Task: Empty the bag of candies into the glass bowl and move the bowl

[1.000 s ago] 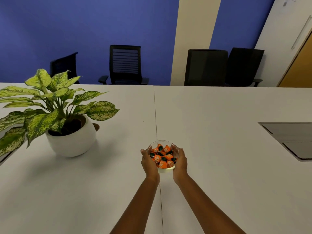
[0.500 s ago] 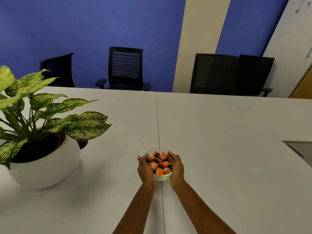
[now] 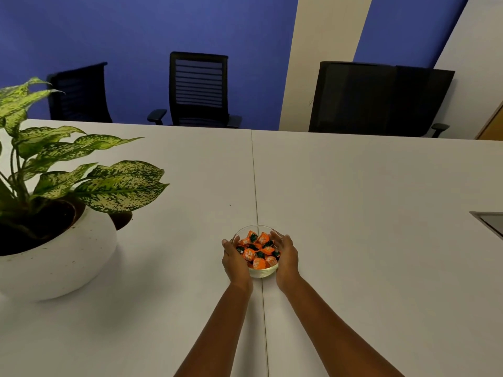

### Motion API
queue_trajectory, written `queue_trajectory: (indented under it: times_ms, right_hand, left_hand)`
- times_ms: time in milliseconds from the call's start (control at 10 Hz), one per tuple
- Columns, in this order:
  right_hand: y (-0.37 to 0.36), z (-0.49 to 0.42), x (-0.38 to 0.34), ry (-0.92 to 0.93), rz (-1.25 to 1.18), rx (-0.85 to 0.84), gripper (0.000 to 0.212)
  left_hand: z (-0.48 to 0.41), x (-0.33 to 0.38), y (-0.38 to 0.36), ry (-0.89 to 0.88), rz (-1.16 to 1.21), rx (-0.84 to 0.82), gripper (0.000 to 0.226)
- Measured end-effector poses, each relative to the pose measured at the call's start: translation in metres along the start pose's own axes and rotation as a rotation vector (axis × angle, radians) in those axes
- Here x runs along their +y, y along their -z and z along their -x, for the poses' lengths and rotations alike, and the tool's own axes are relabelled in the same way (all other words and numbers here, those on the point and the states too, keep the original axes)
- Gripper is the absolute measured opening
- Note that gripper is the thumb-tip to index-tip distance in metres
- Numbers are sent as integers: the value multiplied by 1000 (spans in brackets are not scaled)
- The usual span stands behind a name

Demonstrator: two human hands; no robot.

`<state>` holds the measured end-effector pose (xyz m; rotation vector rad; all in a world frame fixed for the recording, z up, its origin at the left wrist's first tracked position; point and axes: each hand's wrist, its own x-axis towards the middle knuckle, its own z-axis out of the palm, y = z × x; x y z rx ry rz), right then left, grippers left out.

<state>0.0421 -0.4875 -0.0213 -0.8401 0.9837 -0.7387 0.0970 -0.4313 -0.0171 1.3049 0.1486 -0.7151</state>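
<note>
Head view: left hand (image 3: 236, 263) and right hand (image 3: 285, 261) cupped around opposite sides of glass bowl (image 3: 261, 272), gripping it between palms. Filled with orange-and-green wrapped candies (image 3: 257, 253). Held over the seam (image 3: 257, 202) of the white table (image 3: 367, 213); touching the top or just above it, cannot tell. Well left, potted plant (image 3: 57, 221). Beyond the far edge, black office chairs (image 3: 198, 88) against a blue wall (image 3: 136, 31).

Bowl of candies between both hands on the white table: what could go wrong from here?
1. The candies are heaped to the rim of the glass bowl; a tilt could spill some.
2. The left hand and right hand only press its smooth sides, so it might slip.
3. Moving left risks brushing the plant.
</note>
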Motion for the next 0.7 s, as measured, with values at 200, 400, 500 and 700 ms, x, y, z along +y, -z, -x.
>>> queue_trajectory:
  times_ms: [200, 400, 500, 700]
  right_hand:
    - [0, -2, 4, -4, 15, 16, 42]
    - [1, -4, 6, -5, 35, 33, 41]
    - [2, -5, 7, -6, 49, 29, 42]
    - [6, -5, 4, 16, 87, 47, 44]
  left_hand:
    - [-3, -2, 2, 7, -22, 7, 54]
    - [-4, -6, 4, -24, -82, 17, 54]
    - [-6, -8, 4, -51, -93, 12, 53]
    - [-2, -5, 11, -40, -138, 12, 54]
